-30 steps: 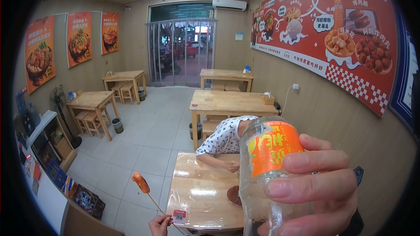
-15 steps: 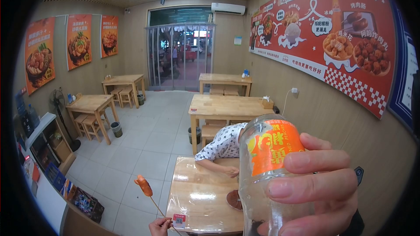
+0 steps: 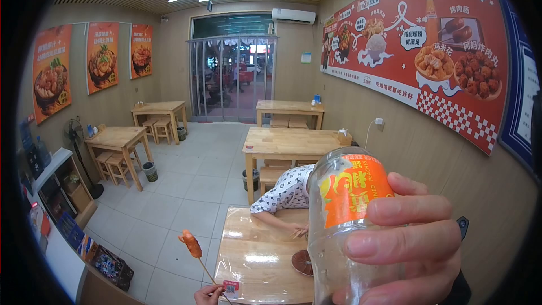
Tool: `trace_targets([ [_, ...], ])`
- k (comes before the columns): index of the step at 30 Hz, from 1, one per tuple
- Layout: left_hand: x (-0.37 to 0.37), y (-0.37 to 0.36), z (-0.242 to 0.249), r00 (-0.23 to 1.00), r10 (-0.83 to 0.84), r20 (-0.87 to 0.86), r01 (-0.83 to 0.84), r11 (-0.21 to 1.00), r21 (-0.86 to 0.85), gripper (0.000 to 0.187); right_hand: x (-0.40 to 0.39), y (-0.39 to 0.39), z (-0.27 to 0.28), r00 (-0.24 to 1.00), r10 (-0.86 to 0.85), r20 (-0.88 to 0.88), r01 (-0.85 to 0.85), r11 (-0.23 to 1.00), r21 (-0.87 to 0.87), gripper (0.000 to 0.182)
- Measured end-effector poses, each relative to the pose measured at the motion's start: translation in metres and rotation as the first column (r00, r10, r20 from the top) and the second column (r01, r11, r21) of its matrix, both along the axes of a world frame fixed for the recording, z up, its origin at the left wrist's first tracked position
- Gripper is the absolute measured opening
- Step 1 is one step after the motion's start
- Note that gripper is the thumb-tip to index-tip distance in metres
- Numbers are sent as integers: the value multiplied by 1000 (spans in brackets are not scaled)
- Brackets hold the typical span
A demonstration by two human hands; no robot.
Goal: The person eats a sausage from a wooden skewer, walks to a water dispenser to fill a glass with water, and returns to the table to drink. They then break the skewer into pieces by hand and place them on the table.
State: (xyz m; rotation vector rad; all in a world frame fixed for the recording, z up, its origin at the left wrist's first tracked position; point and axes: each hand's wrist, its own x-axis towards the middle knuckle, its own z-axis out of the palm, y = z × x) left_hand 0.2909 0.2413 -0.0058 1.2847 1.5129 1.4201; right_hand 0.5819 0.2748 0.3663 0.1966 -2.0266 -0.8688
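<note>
Close to the camera, my right hand (image 3: 415,237) wraps its fingers around a clear glass bottle (image 3: 333,254), holding it raised and tipped bottom-up. Its orange label (image 3: 353,189) has yellow lettering and reads upside down. At the bottom edge, my left hand (image 3: 209,295) pinches a thin wooden stick (image 3: 208,271). On the stick's upper end is a reddish-brown sausage (image 3: 191,244), held out over the floor beside the table's left edge.
Beyond the bottle, a person in a white patterned shirt (image 3: 285,189) leans on the near wooden table (image 3: 240,243), partly hidden. A round brown thing (image 3: 302,262) and a red card (image 3: 230,287) lie there. More tables (image 3: 288,138) stand behind; a shelf counter (image 3: 56,164) is left.
The view has tipped up slightly, so the room sits lower in it. The sausage has shifted slightly right; the bottle stays in my right hand.
</note>
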Motion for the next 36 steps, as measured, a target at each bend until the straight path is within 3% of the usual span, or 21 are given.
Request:
trace_targets([
  [2,2,0,4,1000,2,-12,-2,1000,11,16,-10,17,-7,964,220,-149,-203,971,124,27],
  [12,11,-4,25,997,2,-84,-1,1000,7,17,-3,1,-10,967,204,-149,-195,978,73,26],
  [13,11,-3,28,997,0,-83,0,1000,-3,17,-5,-31,-9,985,-28,-168,-19,962,-273,25],
  [14,11,-2,29,994,-4,-109,5,1000,6,17,-5,-49,-9,962,-252,-104,146,798,-585,25],
  [15,10,-2,27,991,-7,-135,9,1000,13,17,0,-38,-10,962,-253,-99,147,790,-595,25],
  [17,5,1,15,991,-4,-136,4,1000,1,17,11,-5,-13,1000,-10,29,16,974,-227,28],
  [18,1,5,6,990,2,-139,-2,1000,-1,17,10,-8,-21,999,-6,32,14,969,-246,28],
  [20,-10,16,-24,982,48,-182,-21,989,144,9,6,-17,-41,981,-149,-120,36,759,-650,48],
  [22,-9,17,-1,954,82,-289,-10,970,245,8,2,-9,-62,978,-138,-158,-5,737,-676,55],
  [23,-11,15,19,926,55,-373,2,989,150,12,-1,-2,-75,970,-133,-202,-34,751,-659,62],
  [25,-13,7,38,916,76,-393,-40,994,100,11,14,13,-107,983,-107,-146,-38,665,-746,71],
  [27,-20,8,45,908,140,-394,-106,988,108,11,15,18,-142,966,-119,-230,-140,505,-852,51],
  [29,-16,20,64,928,137,-345,-60,973,223,13,31,20,-193,970,-178,-167,-125,225,-966,68],
  [31,-17,20,69,914,202,-351,-110,958,265,14,22,19,-230,909,-225,-351,-378,-88,-922,60],
  [32,-18,20,70,904,239,-356,-127,942,310,14,21,20,-249,913,-203,-354,-379,-98,-920,60],
  [34,-23,17,72,866,300,-400,-146,917,372,16,17,17,-280,901,-280,-331,-417,-353,-838,62],
  [36,-26,12,74,824,350,-445,-148,892,427,18,11,11,-303,896,-296,-331,-435,-440,-785,62],
])
